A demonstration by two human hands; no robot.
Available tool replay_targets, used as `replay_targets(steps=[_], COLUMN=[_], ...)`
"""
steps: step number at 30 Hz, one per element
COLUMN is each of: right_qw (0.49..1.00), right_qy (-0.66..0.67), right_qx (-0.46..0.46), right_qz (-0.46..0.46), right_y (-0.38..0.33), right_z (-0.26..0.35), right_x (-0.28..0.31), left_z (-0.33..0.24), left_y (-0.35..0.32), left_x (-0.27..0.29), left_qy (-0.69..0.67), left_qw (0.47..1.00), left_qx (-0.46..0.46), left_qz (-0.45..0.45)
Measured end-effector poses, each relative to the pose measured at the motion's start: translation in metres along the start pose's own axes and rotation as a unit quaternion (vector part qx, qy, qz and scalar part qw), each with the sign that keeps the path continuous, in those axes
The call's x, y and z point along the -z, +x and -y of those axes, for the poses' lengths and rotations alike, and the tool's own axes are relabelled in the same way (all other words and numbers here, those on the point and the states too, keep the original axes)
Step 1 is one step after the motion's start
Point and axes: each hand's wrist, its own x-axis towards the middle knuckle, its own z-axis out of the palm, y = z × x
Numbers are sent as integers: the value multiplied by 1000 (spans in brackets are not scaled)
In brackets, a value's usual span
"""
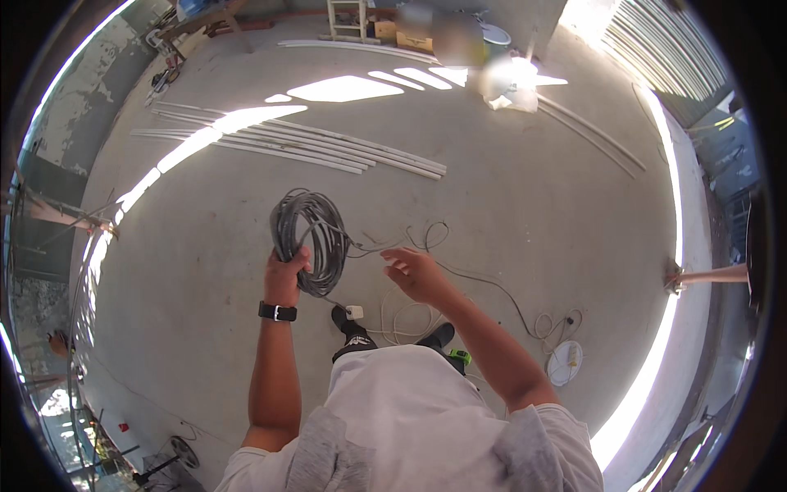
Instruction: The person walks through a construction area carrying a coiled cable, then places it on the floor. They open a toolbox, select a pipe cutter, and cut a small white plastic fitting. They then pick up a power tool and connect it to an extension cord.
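Two hands up over the concrete floor (pixel 533 213): left hand (pixel 284 275) clamped tight round the grey cable coil (pixel 307 239), held upright at chest height; right hand (pixel 416 273) just beside, fingers spread loose, touching the trailing cable end (pixel 385 243). White conduit pipes (pixel 328 148) lying well beyond.
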Motion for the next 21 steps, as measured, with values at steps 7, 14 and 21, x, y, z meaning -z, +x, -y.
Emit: replay_targets(steps=[7, 14, 21], right_qw=[991, 975, 978], right_qy=[-81, -84, -179], right_qx=[79, 49, -39], right_qz=[73, 198, 97], right_y=[175, 263, 343], right_z=[112, 124, 87], right_x=[-105, -162, -138], left_z=[-52, -81, -68], left_y=[45, 98, 156], left_x=[77, 182, 341], left_qy=[42, -24, -158], left_qw=[991, 993, 971], left_qx=[63, 117, 35], left_qz=[110, 11, -174])
